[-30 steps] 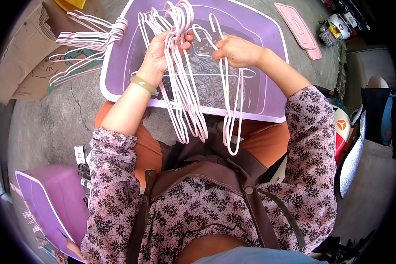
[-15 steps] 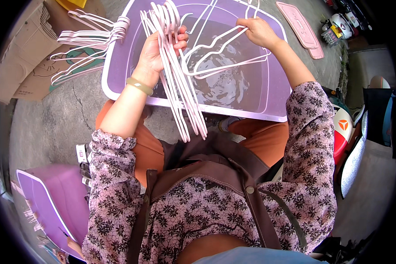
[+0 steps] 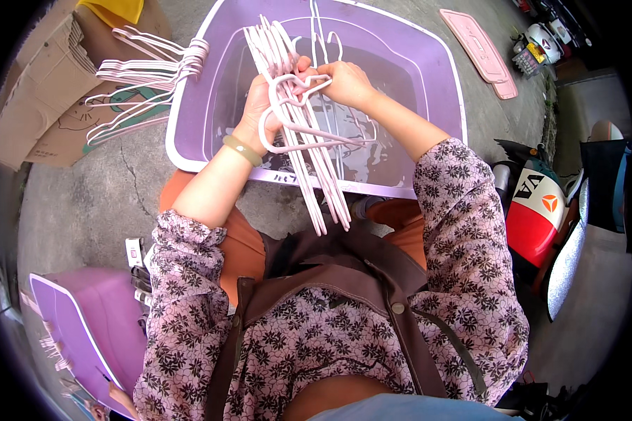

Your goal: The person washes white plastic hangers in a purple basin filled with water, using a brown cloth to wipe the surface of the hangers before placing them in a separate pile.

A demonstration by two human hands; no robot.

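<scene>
Head view: over the purple tub [image 3: 439, 105], the left hand [image 3: 262, 105] has its grip clamped round a hanger bundle [image 3: 277, 56], the right hand [image 3: 347, 84] round loose hangers [image 3: 281, 149]; overlapping could snag them, a slack grip drop some inside.

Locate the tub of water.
In the head view, the tub is at upper centre, beneath the left hand and right hand, with cardboard to its left.
</scene>
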